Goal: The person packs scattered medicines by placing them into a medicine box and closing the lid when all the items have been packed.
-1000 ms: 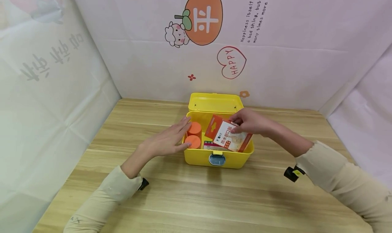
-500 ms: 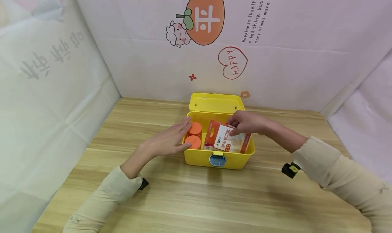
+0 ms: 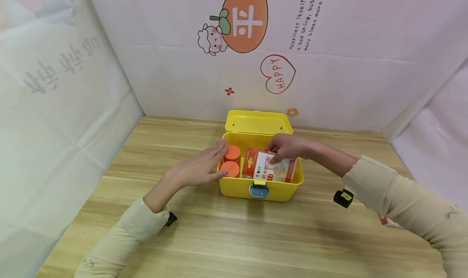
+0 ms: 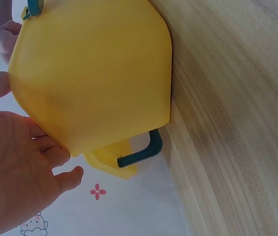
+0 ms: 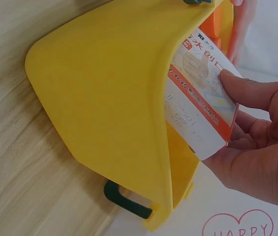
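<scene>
A yellow lidded box stands on the table with its lid tipped back. My right hand pinches a red and white adhesive bandage box by its upper edge. In the right wrist view the bandage box slants down past the yellow rim, its lower end hidden. Two orange-capped containers stand inside at the left. Across the left rim lies my left hand, its fingers extended beside the orange caps. The left wrist view shows that hand touching the yellow wall.
A blue-grey latch hangs on the box's front. Part of a red and white item shows beside the right sleeve. Behind the wooden table rises a printed cloth backdrop.
My right hand has moved slightly left and lowered the bandage box deeper into the yellow box, covering the pack beneath. The left hand stays put. The item by the right sleeve has come into view.
</scene>
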